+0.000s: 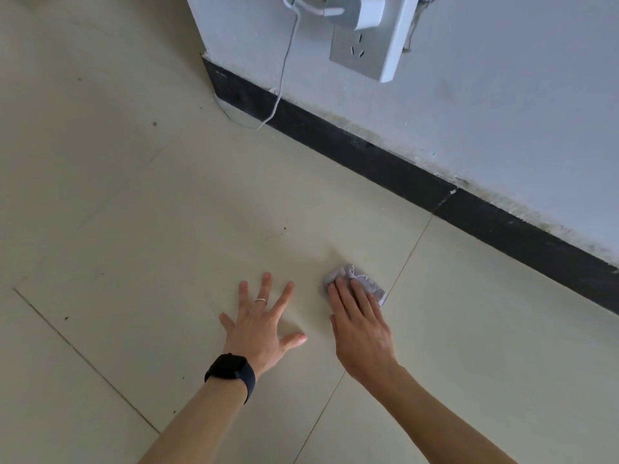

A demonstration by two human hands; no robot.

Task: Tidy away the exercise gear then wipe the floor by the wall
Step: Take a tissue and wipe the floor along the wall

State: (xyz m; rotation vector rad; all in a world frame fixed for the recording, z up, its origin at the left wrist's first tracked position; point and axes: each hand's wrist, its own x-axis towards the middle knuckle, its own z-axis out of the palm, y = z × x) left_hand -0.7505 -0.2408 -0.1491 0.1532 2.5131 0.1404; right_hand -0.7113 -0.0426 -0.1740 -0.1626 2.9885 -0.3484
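Cloth (365, 284) lies flat under right hand (360, 324) fingertips, no grip closed.

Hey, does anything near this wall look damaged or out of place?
Yes: the socket plate stands proud of the wall with cracked plaster beside its right edge, and the white charger cable trails loose onto the floor.

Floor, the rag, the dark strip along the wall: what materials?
Floor: likely glazed ceramic tile; pale, soft sheen, thin joint lines. Rag: soft woven cloth or paper, unclear; crumpled, greyish-white. Skirting strip: black, matte, possibly tile or stone; one butt joint shows.
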